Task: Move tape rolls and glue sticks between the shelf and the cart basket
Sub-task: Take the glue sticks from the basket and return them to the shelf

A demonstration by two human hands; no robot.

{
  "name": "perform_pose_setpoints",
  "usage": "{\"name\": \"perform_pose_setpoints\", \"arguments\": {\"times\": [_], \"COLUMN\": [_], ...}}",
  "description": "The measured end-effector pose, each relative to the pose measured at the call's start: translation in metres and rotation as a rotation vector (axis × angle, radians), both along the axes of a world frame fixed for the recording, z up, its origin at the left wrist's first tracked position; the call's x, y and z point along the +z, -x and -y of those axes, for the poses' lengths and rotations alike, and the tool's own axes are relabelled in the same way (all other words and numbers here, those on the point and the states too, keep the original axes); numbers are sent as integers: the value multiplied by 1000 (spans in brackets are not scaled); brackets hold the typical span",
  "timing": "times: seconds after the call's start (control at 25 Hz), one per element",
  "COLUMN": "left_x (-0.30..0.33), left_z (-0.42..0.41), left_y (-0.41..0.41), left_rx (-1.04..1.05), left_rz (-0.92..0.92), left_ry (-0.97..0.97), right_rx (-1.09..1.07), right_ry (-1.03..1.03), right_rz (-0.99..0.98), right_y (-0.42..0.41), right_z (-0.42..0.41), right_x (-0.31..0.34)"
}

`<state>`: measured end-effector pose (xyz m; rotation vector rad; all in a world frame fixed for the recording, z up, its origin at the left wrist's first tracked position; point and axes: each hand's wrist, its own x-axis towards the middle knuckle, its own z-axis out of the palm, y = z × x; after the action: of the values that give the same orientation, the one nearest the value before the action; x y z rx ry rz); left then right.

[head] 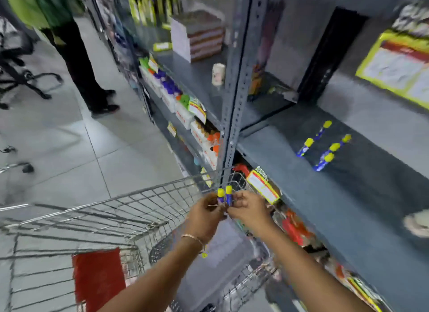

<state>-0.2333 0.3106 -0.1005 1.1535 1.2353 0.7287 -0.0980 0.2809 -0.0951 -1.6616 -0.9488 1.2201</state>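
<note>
Both forearms reach up from the bottom of the frame over the wire cart basket, which fills the lower left. To its right, the grey shelf runs from the lower right up to the centre. At lower centre, the left hand and right hand meet above the basket's far rim, each pinched shut on a yellow-capped blue glue stick, the pair held upright and side by side. Four more glue sticks stand on the shelf at right centre, so some have seemingly been placed and these two remain in hand. No tape rolls can be picked out with certainty. Price labels hang from the shelf edges, but motion blur leaves their writing unreadable.
</note>
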Motion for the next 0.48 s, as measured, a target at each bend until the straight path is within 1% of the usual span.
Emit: {"name": "perform_pose_setpoints", "arguments": {"times": [0.08, 0.2, 0.28, 0.36, 0.44, 0.48], "left_x": [36, 74, 95, 111, 119, 119], "left_z": [6, 11, 14, 18, 17, 14], "left_y": [-30, -72, -99, -120, -135, -143], "left_rx": [-80, -192, -193, -194, -247, -268], "left_rz": [18, 25, 17, 16, -21, -32], "left_ry": [-93, -204, -225, -252, -330, -334], "right_rx": [-134, -352, -469, -536, -621, -675], "right_ry": [-97, -208, -245, -247, -223, -218], "right_rz": [9, 10, 10, -1, -75, -186], "right_y": [-27, -62, -84, -101, -113, -118], "right_z": [27, 60, 76, 85, 86, 86], "right_x": [40, 83, 99, 109, 115, 116]}}
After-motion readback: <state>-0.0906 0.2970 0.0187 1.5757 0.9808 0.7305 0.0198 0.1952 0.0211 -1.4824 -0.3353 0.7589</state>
